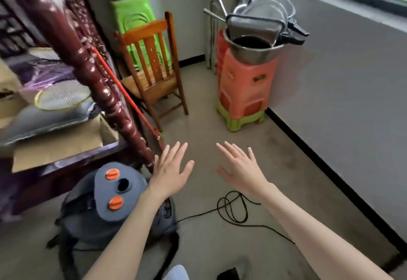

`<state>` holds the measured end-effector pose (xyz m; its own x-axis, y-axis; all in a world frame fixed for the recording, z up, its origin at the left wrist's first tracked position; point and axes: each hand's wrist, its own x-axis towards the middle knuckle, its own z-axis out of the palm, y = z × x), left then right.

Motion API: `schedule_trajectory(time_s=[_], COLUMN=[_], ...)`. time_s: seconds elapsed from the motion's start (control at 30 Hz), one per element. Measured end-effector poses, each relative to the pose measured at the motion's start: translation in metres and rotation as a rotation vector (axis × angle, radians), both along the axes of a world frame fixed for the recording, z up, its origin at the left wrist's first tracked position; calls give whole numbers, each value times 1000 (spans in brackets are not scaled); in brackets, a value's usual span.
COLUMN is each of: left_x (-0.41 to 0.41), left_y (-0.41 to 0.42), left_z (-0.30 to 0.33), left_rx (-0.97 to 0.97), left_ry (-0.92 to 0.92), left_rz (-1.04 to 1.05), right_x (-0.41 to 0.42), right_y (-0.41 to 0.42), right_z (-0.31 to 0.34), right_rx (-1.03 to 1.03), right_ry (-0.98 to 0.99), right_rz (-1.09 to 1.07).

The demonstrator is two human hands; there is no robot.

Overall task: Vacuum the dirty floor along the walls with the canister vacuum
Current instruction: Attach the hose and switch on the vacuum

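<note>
near the bottom left, on the floor (220, 125), sits the canister vacuum (103, 209): grey-blue body, two orange knobs (112, 174) on top with an uncovered round port (123, 184) between them, no hose visible in that port. both hands hover over the floor in the middle of the view, palms down, fingers straight and spread, holding nothing. left hand (170, 170) is just right of the vacuum's top, forearm crossing in front of the canister; can't tell if it touches it. right hand (241, 167) is well apart from the vacuum, above bare floor. black power cord (231, 209) runs right from the vacuum's base and lies in loose loops under the right forearm. left side: dark red carved wooden furniture post (88, 64), with a shelf holding flattened cardboard (57, 145), a grey cushion (44, 119) and a badminton racket (63, 94). thin red pole (130, 97) leans along the post. far centre: wooden chair (154, 70) with a green plastic item (134, 17) behind it. far right: stacked orange and green plastic stools (244, 90) carrying metal pots (257, 35). grey wall (341, 81) with black skirting (330, 176) runs down the right side, window above.
</note>
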<state>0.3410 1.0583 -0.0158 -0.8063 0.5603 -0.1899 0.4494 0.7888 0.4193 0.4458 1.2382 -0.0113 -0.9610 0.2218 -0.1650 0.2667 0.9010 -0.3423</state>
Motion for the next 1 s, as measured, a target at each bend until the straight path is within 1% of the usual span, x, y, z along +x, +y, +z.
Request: schedule_trajectory(time_s=[0.17, 0.3, 0.43, 0.5, 0.77, 0.9, 1.0], left_x=[-20, -22, -26, -28, -38, -51, -68], left_y=[-119, -215, -293, -321, -391, -417, -439], left_z=[-10, -21, -42, -53, -91, -112, -136], left_rx=[-9, -55, -88, -105, -49, -63, -104], left_ry=[-34, -49, -101, -127, -273, -347, -447], left_rz=[101, 155, 253, 301, 513, 540, 525], right_x=[-40, -60, -81, -93, -152, -168, -178], right_y=[-102, -183, -239, -259, -313, -336, -354], right_z=[-19, -36, -55, -62, -94, -106, -122], right_rx=[-2, -27, -69, -77, -109, -145, -159], right_ry=[-18, -95, -139, -164, -278, -319, -337], right_rz=[116, 203, 241, 271, 411, 413, 368])
